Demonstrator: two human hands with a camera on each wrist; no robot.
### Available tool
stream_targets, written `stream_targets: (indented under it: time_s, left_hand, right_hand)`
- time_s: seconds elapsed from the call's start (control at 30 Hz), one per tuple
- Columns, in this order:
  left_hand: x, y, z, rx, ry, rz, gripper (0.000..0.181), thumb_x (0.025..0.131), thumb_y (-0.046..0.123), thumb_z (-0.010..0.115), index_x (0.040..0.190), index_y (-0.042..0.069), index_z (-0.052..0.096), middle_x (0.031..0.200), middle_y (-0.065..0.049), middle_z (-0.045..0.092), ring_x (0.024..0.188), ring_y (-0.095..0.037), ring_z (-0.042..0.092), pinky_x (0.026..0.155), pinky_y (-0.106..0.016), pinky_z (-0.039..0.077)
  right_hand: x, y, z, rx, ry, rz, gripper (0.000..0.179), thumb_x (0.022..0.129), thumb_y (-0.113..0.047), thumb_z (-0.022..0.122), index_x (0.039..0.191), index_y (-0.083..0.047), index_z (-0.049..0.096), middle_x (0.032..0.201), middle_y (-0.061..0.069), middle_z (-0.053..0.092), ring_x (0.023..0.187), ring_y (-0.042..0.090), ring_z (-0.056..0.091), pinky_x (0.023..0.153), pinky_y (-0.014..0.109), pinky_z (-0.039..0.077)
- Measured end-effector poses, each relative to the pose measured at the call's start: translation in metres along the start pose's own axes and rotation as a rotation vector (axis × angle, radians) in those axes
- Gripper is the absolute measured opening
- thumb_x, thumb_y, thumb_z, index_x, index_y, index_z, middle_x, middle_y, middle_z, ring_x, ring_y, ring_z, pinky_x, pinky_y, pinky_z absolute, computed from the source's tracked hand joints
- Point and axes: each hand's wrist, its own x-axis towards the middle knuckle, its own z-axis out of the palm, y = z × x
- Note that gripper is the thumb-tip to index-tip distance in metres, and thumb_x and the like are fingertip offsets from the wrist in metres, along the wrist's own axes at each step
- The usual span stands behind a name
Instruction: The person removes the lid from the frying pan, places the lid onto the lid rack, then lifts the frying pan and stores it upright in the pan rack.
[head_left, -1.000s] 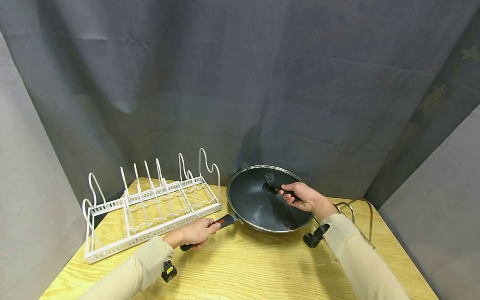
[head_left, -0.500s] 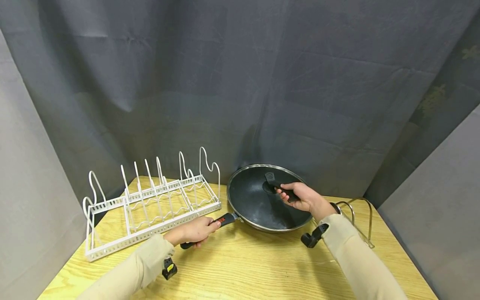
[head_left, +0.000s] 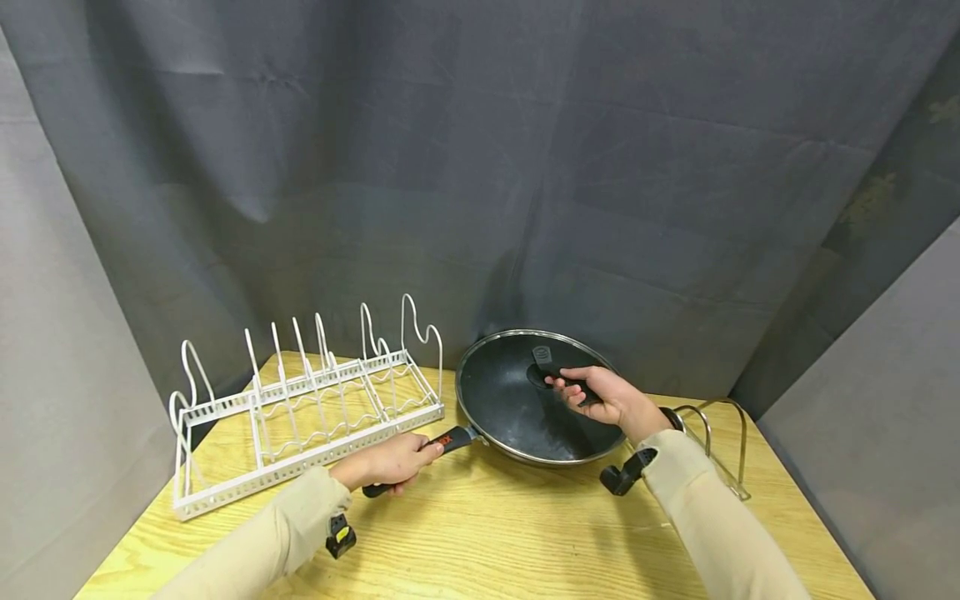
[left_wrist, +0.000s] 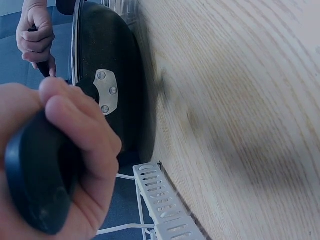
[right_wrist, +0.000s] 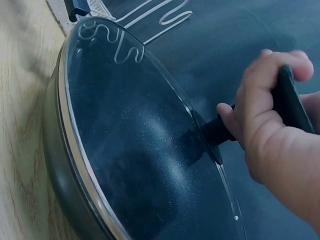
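A dark wok (right_wrist: 65, 185) sits on the wooden table, covered by a glass lid (head_left: 502, 408) with a metal rim. My left hand (head_left: 393, 461) grips the wok's black handle (head_left: 453, 439), fingers wrapped round it; the handle's butt end shows large in the left wrist view. Over the lid, my right hand (head_left: 606, 396) holds the black lid handle (head_left: 546, 360), which stands up from the lid's centre on a short stem (right_wrist: 216, 131). In the right wrist view the fingers curl round that handle, and the lid's rim lies along the wok's edge.
A white wire pot rack (head_left: 307, 458) with upright dividers stands on the left of the wooden table (head_left: 517, 533). At the right, partly behind the right forearm, is a metal wire rack (head_left: 742, 450). Grey curtains (head_left: 480, 167) rise close behind the wok.
Both hands keep their holds on the wok handle and the lid handle. The view has shifted very slightly; the wok, lid and racks show no clear movement.
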Motion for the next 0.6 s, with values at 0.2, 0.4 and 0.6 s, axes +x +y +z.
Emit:
stream_targets:
  time_s: [0.2, 0.4, 0.6]
  left_hand:
    - [0.0002, -0.0002, 0.0006, -0.006, -0.001, -0.007, 0.032, 0.103, 0.033, 0.039, 0.088, 0.007, 0.051, 0.052, -0.002, 0.042, 0.037, -0.011, 0.039, 0.037, -0.023, 0.036]
    - [0.0007, -0.0011, 0.0014, 0.0, -0.004, -0.005, 0.033, 0.103, 0.034, 0.039, 0.088, 0.007, 0.051, 0.052, -0.002, 0.042, 0.037, -0.012, 0.039, 0.037, -0.023, 0.036]
    - [0.0017, -0.0018, 0.0008, 0.01, 0.006, -0.003, 0.033, 0.103, 0.033, 0.039, 0.088, 0.007, 0.051, 0.051, -0.002, 0.042, 0.037, -0.011, 0.039, 0.036, -0.023, 0.036]
  right_hand:
    - [0.0035, 0.0019, 0.0032, -0.007, 0.037, -0.013, 0.021, 0.105, -0.016, 0.027, 0.117, 0.0, 0.032, 0.07, -0.003, 0.041, 0.051, 0.002, 0.033, 0.045, 0.012, 0.027]
    - [0.0051, 0.0032, 0.005, -0.04, 0.075, -0.023, 0.021, 0.105, -0.018, 0.028, 0.114, -0.001, 0.035, 0.068, -0.003, 0.04, 0.049, 0.002, 0.033, 0.043, 0.013, 0.027]
    - [0.0072, 0.0045, 0.0056, -0.074, 0.091, -0.045, 0.019, 0.105, -0.016, 0.029, 0.112, 0.0, 0.035, 0.068, -0.004, 0.04, 0.048, 0.001, 0.034, 0.042, 0.013, 0.028]
